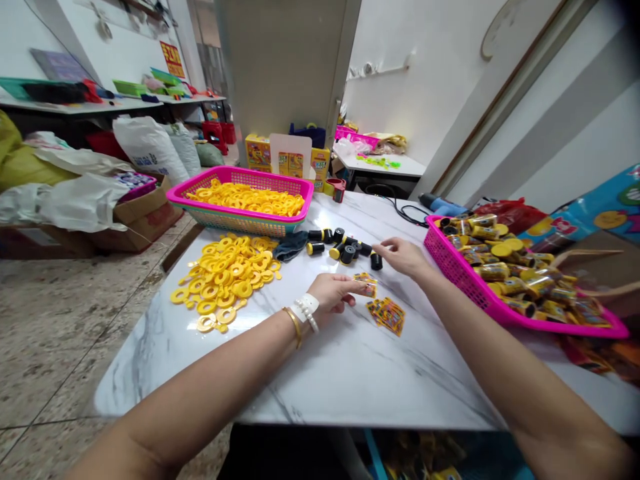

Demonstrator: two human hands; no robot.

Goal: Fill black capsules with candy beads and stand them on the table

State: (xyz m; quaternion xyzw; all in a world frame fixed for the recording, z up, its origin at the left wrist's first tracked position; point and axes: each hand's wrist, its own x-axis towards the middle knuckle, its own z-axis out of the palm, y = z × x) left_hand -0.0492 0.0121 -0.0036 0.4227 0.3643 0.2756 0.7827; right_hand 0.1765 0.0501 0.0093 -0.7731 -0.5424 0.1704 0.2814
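Note:
My left hand (333,293) pinches a small yellow printed label (369,283) over the middle of the table. Below it and slightly to the right, a loose pile of similar printed labels (387,315) lies on the marble-patterned tabletop. My right hand (403,257) has its fingertips closed at the top of a black cylinder (376,262), on the near right of a group of such cylinders. Several of these short black cylinders (349,254) have yellow ends, and some lie on their sides.
Yellow rings (225,273) are heaped at left, before a pink basket (173,193) of more yellow pieces. Dark cloth (291,247) lies beside the cylinders. Another pink basket (453,283), at right, holds labelled cylinders. Tape (339,191) and a blue heat-gun-like tool (440,204) are behind.

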